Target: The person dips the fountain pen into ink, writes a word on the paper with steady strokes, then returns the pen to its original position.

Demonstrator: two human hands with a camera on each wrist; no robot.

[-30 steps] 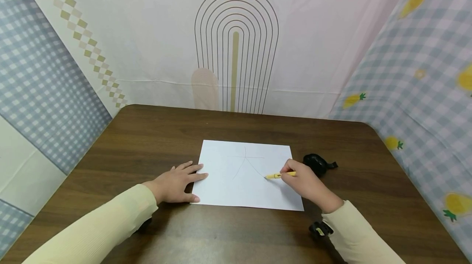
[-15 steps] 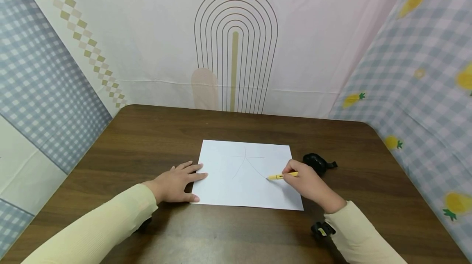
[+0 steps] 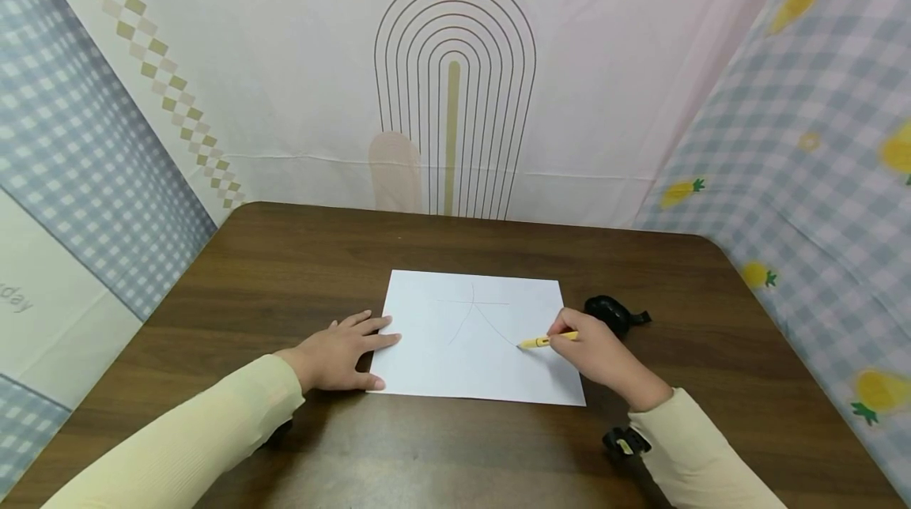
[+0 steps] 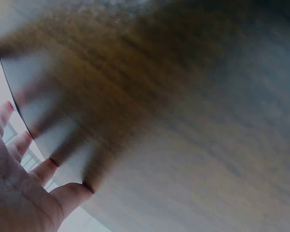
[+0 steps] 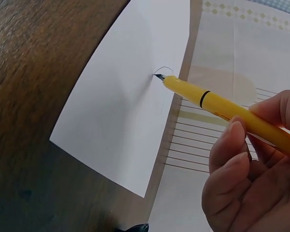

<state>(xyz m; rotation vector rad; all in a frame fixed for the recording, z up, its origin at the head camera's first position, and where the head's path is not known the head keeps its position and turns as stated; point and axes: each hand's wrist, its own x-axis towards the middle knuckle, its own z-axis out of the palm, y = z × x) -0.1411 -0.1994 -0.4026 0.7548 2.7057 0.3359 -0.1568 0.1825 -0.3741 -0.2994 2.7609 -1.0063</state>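
Observation:
A sheet of white paper lies on the brown wooden table, bearing thin strokes: a short upright line, a level line across it and two legs that spread downward. My right hand pinches a yellow fountain pen between thumb and fingers. In the right wrist view the pen's dark nib meets the paper at the end of a curved line. With fingers spread, my left hand rests at the paper's left edge, several fingertips on the sheet. The left wrist view shows the fingertips along the paper's rim.
Just right of the paper, behind my right hand, sits a small glossy black object with a short tab. The dark wooden table runs back to a white patterned curtain. Blue checked cloth hangs at the right.
The right hand has slid slightly right and down with the fountain pen, lengthening the right-hand slanting stroke a little. The left hand and paper stay in place.

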